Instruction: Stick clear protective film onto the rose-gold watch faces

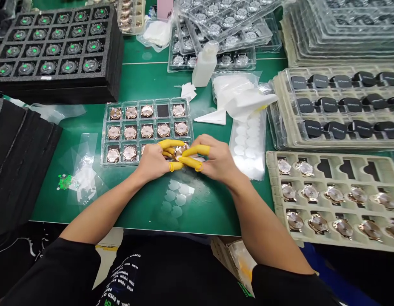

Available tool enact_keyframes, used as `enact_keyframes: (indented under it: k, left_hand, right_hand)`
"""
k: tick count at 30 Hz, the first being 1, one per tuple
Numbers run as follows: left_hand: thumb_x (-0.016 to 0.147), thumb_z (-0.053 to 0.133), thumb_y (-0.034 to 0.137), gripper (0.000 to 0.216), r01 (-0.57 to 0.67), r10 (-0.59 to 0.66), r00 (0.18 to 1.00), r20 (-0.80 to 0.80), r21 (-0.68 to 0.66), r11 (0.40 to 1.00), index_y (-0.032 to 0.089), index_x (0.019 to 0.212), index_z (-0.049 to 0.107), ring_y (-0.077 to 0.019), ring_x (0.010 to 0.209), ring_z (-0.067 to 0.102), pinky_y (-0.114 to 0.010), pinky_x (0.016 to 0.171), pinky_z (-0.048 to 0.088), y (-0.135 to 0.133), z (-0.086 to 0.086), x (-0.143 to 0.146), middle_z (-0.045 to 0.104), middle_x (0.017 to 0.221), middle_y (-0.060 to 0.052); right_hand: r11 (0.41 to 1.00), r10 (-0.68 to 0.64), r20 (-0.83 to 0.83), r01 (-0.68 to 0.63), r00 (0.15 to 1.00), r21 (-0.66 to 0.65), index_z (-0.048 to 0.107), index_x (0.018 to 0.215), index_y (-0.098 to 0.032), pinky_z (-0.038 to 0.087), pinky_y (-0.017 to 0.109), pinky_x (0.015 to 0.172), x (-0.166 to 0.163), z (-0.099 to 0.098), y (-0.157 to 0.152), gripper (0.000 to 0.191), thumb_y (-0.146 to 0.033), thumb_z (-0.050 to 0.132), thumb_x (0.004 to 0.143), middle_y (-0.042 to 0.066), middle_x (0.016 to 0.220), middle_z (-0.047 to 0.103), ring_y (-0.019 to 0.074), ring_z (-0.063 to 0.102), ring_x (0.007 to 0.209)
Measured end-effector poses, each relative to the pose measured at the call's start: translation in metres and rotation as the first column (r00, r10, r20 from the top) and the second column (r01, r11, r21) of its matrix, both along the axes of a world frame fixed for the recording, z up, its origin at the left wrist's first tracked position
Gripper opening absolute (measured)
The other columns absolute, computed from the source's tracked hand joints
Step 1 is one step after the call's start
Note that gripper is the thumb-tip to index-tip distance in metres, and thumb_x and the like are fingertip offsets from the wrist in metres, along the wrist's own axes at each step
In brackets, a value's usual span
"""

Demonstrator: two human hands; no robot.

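1. Left hand [154,160]: fingers closed on a rose-gold watch case [178,153], gripping its left side.
2. Right hand [216,157]: thumb and index finger close together at the case's right edge. Can't tell if they pinch it or only touch; contact partly hidden.
3. Yellow finger cots [191,163] on the working fingers of both hands.
4. Watch case sits between the hands, at the front right corner of the clear tray [103,144].
5. Tray holds more rose-gold cases in three rows; back row, fourth compartment shows its black insert [163,111].
6. Sheet of round clear films [174,199] lies on the green work surface [212,199], nearer the body than the hands.
7. Right of the hands: sheet of round white stickers [248,142], white wipes [235,100] just behind it. White bottle [204,66] upright beyond the tray.
8. Far right: beige tray [386,168] with more cases.
9. Left: black foam tray [115,63] of green-dotted watches; loose green dots [64,182] by crumpled film [85,178].
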State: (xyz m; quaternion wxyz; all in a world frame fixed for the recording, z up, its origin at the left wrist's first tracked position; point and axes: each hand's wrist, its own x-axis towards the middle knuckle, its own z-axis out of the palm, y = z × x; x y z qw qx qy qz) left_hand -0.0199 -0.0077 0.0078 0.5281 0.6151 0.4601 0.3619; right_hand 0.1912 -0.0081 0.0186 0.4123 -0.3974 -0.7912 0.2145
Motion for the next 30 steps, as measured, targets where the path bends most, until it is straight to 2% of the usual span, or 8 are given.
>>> enact_keyframes:
  k: [3,7,10,14,20,22,24,30]
  left_hand:
    - [0.061,0.090,0.025,0.058,0.008,-0.008,1.000,0.002,-0.008,1.000,0.018,0.118,0.080,-0.0170,0.075,0.077,-0.028,0.074,0.067,0.000,0.001,0.000,0.081,0.088,-0.003]
    - [0.061,0.090,0.024,0.057,-0.010,0.010,1.000,-0.002,0.000,1.000,0.018,0.117,0.080,-0.0173,0.078,0.078,-0.028,0.077,0.067,-0.001,0.002,0.001,0.082,0.092,-0.004]
    - [0.061,0.090,0.023,0.056,-0.007,0.007,1.000,0.019,-0.018,1.000,0.018,0.116,0.080,-0.0168,0.077,0.078,-0.027,0.076,0.067,-0.001,0.002,0.001,0.082,0.090,-0.003]
    - [0.061,0.090,0.024,0.060,-0.041,0.042,0.998,0.037,-0.025,0.999,0.017,0.119,0.079,-0.0168,0.079,0.078,-0.028,0.079,0.068,-0.001,0.002,0.002,0.082,0.091,-0.004]
    - [0.061,0.094,0.034,0.061,-0.107,0.106,0.992,0.063,0.022,0.994,0.017,0.117,0.078,-0.0185,0.085,0.079,-0.029,0.079,0.069,-0.002,0.009,0.002,0.082,0.094,-0.005]
    - [0.063,0.094,0.034,0.058,-0.121,0.114,0.991,0.073,0.104,0.987,0.018,0.116,0.078,-0.0190,0.088,0.080,-0.031,0.085,0.069,-0.004,0.007,0.001,0.083,0.097,-0.005]
    - [0.066,0.092,0.035,0.053,-0.109,0.100,0.993,0.061,0.188,0.976,0.018,0.115,0.079,-0.0193,0.088,0.080,-0.032,0.087,0.069,-0.006,0.005,0.001,0.083,0.099,-0.005]
    - [0.070,0.091,0.037,0.050,-0.063,0.070,0.997,-0.010,0.318,0.946,0.019,0.115,0.079,-0.0195,0.091,0.080,-0.032,0.089,0.069,-0.006,0.001,-0.001,0.083,0.105,-0.006]
  right_hand:
    - [0.996,-0.092,0.040,0.091,0.995,0.024,0.077,0.089,-0.026,0.044,0.039,0.071,0.001,0.000,0.001,0.026,-0.050,0.068,0.096,0.005,0.082,0.069,0.0212,0.060,0.077]
    - [0.999,-0.032,0.078,0.030,0.996,0.032,0.076,0.085,-0.027,0.040,0.038,0.072,0.002,0.000,0.002,0.028,-0.051,0.069,0.096,0.003,0.078,0.069,0.0197,0.059,0.073]
    - [0.993,-0.113,0.022,0.113,0.993,0.030,0.076,0.085,-0.026,0.042,0.037,0.069,0.000,-0.001,0.002,0.028,-0.050,0.069,0.096,0.005,0.079,0.068,0.0199,0.059,0.074]
    - [1.000,-0.018,-0.040,0.019,0.999,0.009,0.077,0.084,-0.026,0.044,0.035,0.067,-0.006,-0.004,0.003,0.025,-0.049,0.072,0.094,0.002,0.076,0.064,0.0180,0.057,0.070]
    - [0.911,-0.412,0.079,0.413,0.908,-0.008,0.077,0.105,-0.028,0.048,0.050,0.094,0.019,0.000,0.007,0.025,-0.049,0.071,0.094,0.011,0.107,0.071,0.0311,0.059,0.105]
    - [0.934,-0.337,0.117,0.347,0.934,-0.079,0.073,0.123,-0.030,0.044,0.057,0.102,0.033,0.005,0.005,0.036,-0.050,0.073,0.092,0.011,0.119,0.072,0.0345,0.058,0.115]
    - [0.954,-0.211,0.106,0.228,0.972,-0.196,0.069,0.131,-0.032,0.044,0.059,0.105,0.039,0.010,0.002,0.042,-0.047,0.073,0.092,0.007,0.114,0.076,0.0336,0.062,0.114]
    - [0.903,-0.118,-0.030,0.094,0.993,-0.419,0.075,0.115,-0.026,0.053,0.046,0.092,0.030,0.020,-0.003,0.036,-0.045,0.078,0.086,0.004,0.090,0.076,0.0248,0.070,0.091]
